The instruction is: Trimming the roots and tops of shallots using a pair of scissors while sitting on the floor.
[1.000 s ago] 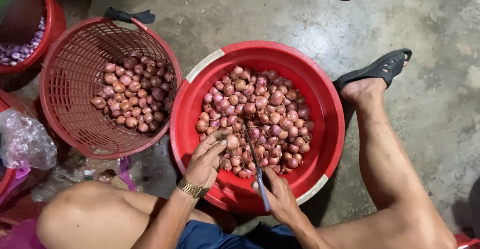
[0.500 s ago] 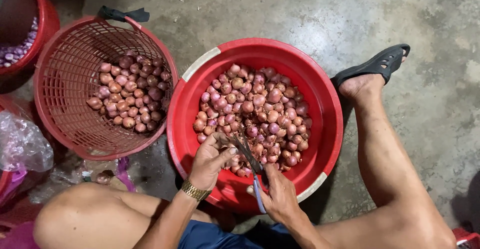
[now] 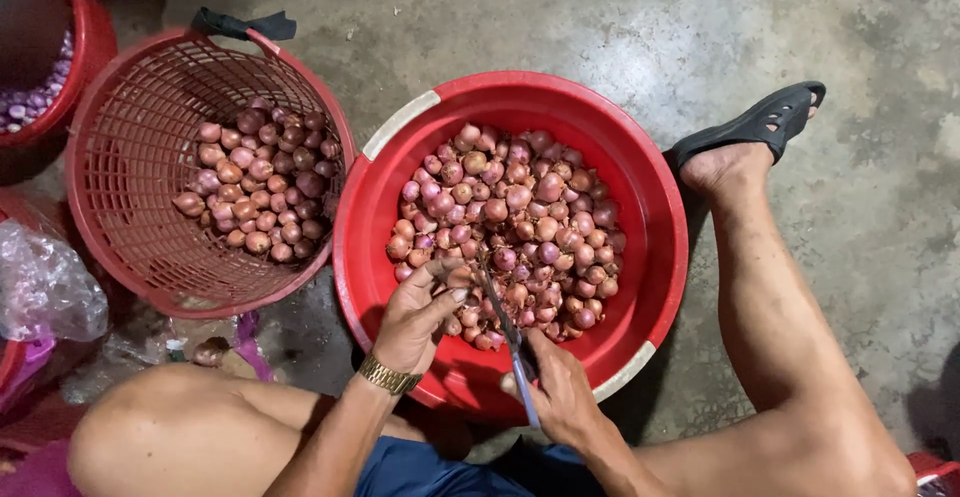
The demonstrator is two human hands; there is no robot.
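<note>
A red plastic basin [image 3: 660, 237] on the concrete floor holds a heap of several small shallots [image 3: 520, 222]. My left hand [image 3: 415, 317], with a gold watch at the wrist, pinches one shallot [image 3: 458, 277] over the basin's near side. My right hand [image 3: 560, 392] grips a pair of blue-handled scissors [image 3: 505, 332], whose blades point up to the held shallot. Both hands sit over the basin's near rim, between my bare knees.
A red mesh basket [image 3: 130, 247] with several shallots stands left of the basin. Another red tub [image 3: 85, 47] is at the far left top. A clear plastic bag [image 3: 45, 287] lies at the left. My sandalled foot [image 3: 745, 142] rests right of the basin.
My left hand has lifted a shallot from the heap, and the scissors in my right hand have swung up so the blades meet it.
</note>
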